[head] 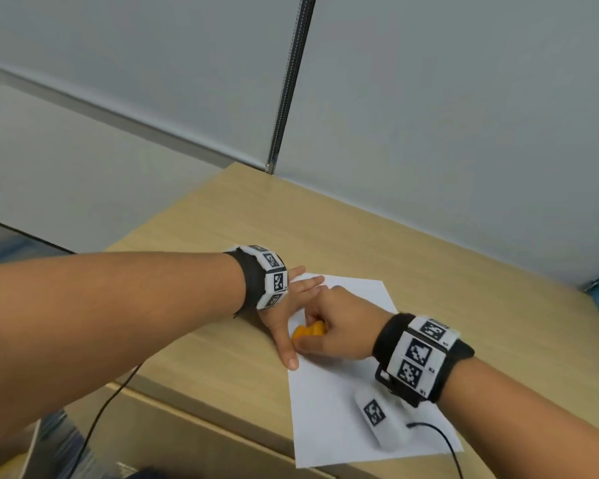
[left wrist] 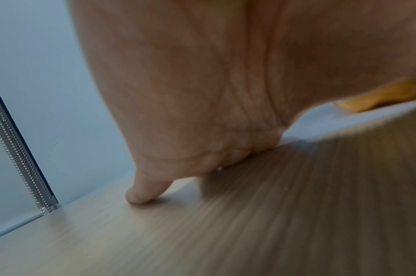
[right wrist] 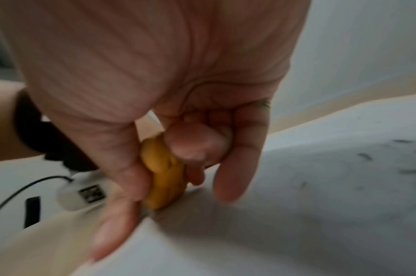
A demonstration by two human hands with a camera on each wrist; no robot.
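An orange lump of soft, creased material sits on a white sheet of paper on the wooden table. My right hand grips the lump between thumb and curled fingers, which the right wrist view shows closely, with the orange lump touching the paper. My left hand lies flat with straight, spread fingers on the paper's left edge, its thumb beside the lump. In the left wrist view the left hand presses on the table, and the orange lump shows at the right.
A white tagged device with a black cable lies on the paper's near part. Grey partition walls border the table at the back. Faint dark marks are on the paper. A cardboard box stands below the table's front edge.
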